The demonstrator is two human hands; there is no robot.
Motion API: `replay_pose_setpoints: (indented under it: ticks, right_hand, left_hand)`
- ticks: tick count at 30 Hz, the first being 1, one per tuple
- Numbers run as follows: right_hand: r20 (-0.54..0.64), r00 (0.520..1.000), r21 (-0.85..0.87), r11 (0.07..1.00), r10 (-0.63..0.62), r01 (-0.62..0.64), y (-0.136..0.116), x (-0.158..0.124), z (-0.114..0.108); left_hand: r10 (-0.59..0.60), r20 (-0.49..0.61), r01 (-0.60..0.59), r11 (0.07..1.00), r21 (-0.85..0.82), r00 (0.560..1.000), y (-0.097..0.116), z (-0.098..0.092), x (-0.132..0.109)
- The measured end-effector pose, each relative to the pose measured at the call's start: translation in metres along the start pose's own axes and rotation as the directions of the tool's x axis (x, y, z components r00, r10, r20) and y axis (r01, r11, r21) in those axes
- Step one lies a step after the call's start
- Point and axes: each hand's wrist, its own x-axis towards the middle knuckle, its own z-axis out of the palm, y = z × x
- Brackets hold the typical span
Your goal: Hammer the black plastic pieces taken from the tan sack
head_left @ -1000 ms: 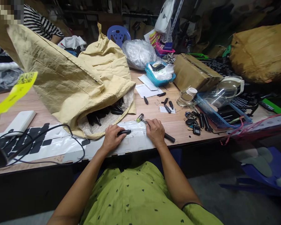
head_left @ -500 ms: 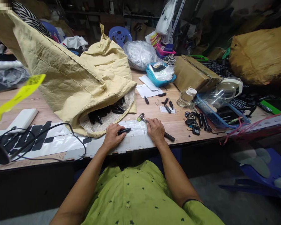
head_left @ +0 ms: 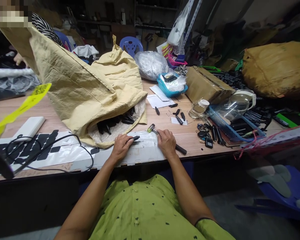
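My left hand (head_left: 121, 146) is closed around a small black tapered part (head_left: 134, 138), whose tip points right over a grey-white board (head_left: 142, 151) at the table's front edge. Wrapped round a small hammer (head_left: 181, 149) is my right hand (head_left: 167, 142); the black handle sticks out below my palm and the yellowish-tipped head rests at upper left, by the clear film on the board. Just beyond my left hand, a beige cloth sack (head_left: 110, 96) lies with its mouth toward me. Several black parts (head_left: 107, 126) like the held one show inside it.
A blue basket (head_left: 230, 123) with tools stands at right, beside a glass jar (head_left: 199, 108) and keys (head_left: 203, 131). Loose black parts (head_left: 179, 120) lie behind my right hand. A cable (head_left: 77, 138) curls at left. A cardboard box (head_left: 207, 85) stands behind.
My left hand has turned slightly, and the black part in it now points a little more upward. The hammer stays in my right hand. The whole view has shifted slightly.
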Motion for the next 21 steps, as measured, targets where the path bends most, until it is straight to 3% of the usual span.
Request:
replay_pose_setpoints:
  ticks: [21]
  right_hand:
    - [0.017, 1.000, -0.002, 1.000, 0.017, -0.017, -0.0010, -0.0021, -0.0043]
  left_hand:
    - [-0.038, 0.029, 0.040, 0.996, -0.079, 0.999, 0.0083, -0.0064, -0.0038]
